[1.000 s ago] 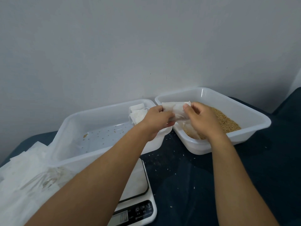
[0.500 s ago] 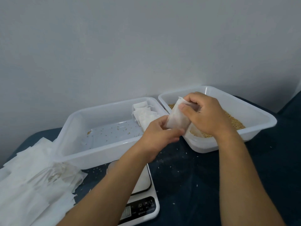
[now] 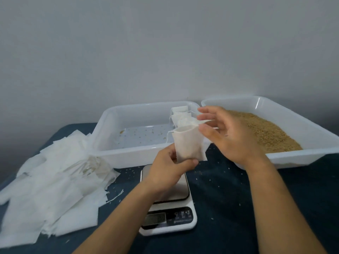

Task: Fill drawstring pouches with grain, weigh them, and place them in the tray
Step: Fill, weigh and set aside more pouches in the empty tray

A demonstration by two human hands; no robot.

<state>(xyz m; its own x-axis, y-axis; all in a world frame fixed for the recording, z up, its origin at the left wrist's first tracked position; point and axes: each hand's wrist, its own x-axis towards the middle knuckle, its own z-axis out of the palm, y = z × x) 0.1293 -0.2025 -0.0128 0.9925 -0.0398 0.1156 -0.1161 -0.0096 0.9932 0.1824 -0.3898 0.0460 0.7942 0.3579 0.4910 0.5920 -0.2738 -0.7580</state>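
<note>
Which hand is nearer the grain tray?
Right. The right hand hovers over the grain tray's near-left edge; the left hand holds a pouch above the scale.

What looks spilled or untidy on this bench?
Loose grains are scattered across the dark tabletop around the scale, and more speckle the floor of the left tray. The empty pouches lie in a ragged heap.
</note>
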